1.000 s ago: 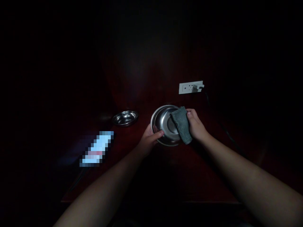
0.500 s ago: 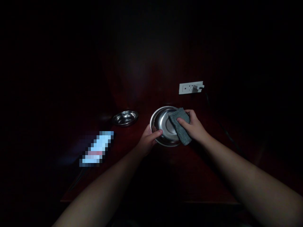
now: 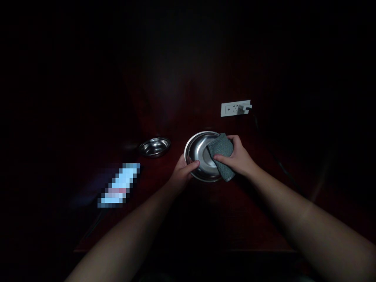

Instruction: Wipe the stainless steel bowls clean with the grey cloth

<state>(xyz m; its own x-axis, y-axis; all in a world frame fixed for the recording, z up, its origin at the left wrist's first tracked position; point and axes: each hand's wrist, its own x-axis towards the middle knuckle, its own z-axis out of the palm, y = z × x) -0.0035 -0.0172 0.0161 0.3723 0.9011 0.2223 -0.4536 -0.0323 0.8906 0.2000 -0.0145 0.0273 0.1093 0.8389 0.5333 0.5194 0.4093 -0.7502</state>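
A shiny metal bowl [image 3: 202,147] is tilted toward me above the dark red table. My left hand [image 3: 183,172] grips its left rim, thumb over the inner wall and the other fingers hidden behind. In my right hand [image 3: 237,156] is a folded grey-green cloth [image 3: 221,150], pinched with the thumb on top. The cloth lies over the right side of the bowl and covers that part of the rim. Whether the right fingers also touch the bowl's underside is hidden.
A second metal bowl [image 3: 154,147] sits on the table [image 3: 235,231] to the left. Nearer me lies a lit, pixelated phone-like screen [image 3: 120,186] with a cable. A wall socket [image 3: 235,108] holds a plugged-in white adapter, its cord running down to the right. The surroundings are very dark.
My right thumb has shifted left and down on the cloth, and the cloth sits slightly differently on the bowl. The whole view has drifted slightly; my left hand keeps its grip.
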